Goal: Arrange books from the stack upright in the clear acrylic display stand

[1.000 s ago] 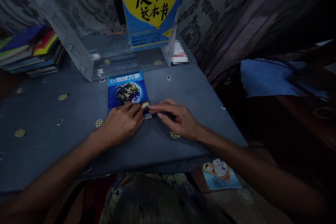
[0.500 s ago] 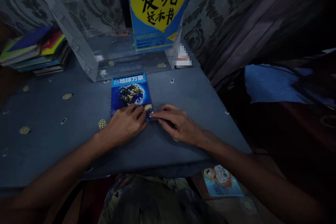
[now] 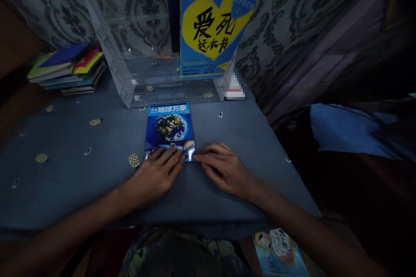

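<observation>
A small blue book (image 3: 170, 127) with a globe on its cover lies closed on the grey cloth-covered table (image 3: 110, 173). My left hand (image 3: 162, 171) rests on its lower edge, fingers stretched out and lying flat over the bottom of the cover. At the lower right corner is my right hand (image 3: 225, 169); its index fingertip touches the book's edge, while the thumb sits a little apart below it. The book's bottom left part is hidden under my left fingers.
Behind the book stands a clear plastic rack (image 3: 125, 84) holding an upright blue book with a yellow heart (image 3: 208, 30). A stack of books (image 3: 69, 69) sits at the back left. Below the table's right front, another book (image 3: 281, 253) lies low. Blue cloth (image 3: 344, 130) is at right.
My view has tilted up, so the scene sits lower. My left fingers have slid down the cover, baring more of its lower pictures. My right hand remains at the corner.
</observation>
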`<state>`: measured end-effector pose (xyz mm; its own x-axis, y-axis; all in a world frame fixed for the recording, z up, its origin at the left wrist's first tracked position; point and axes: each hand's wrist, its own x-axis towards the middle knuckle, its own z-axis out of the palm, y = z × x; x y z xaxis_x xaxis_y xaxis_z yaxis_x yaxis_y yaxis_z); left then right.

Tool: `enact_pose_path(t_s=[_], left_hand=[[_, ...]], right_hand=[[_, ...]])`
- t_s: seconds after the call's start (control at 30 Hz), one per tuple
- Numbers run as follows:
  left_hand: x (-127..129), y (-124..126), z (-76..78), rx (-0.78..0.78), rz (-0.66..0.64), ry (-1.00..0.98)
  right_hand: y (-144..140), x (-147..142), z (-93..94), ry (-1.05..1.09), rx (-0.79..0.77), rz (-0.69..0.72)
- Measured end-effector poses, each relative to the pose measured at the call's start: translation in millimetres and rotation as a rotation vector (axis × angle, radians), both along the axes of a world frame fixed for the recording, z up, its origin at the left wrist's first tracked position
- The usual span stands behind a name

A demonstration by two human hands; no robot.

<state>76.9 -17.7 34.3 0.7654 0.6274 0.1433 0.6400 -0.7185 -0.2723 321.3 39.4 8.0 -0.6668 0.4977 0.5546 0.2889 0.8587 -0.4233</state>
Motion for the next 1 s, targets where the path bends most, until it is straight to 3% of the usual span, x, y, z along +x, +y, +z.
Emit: enact_pose_path(t_s=[0.37,0.53,0.8,1.0], left_hand=[[-53,-34,-7.0,0.048,0.106,-0.103],[-57,-35,-8.6,0.055,0.18,-0.264],[-55,1,-2.2,-0.113,0.345,-0.398],[-57,38,-9.4,-0.209,0.46,-0.471]], right_hand=[[0,0,-2.3,-0.004,0.006,-0.007],[-1,0,-1.0,-0.004,-0.02,-0.001],[-1,-1,0.0,0.004,-0.112,0.005],[6,-10,3.6,-0.112,-0.132,-0.014]])
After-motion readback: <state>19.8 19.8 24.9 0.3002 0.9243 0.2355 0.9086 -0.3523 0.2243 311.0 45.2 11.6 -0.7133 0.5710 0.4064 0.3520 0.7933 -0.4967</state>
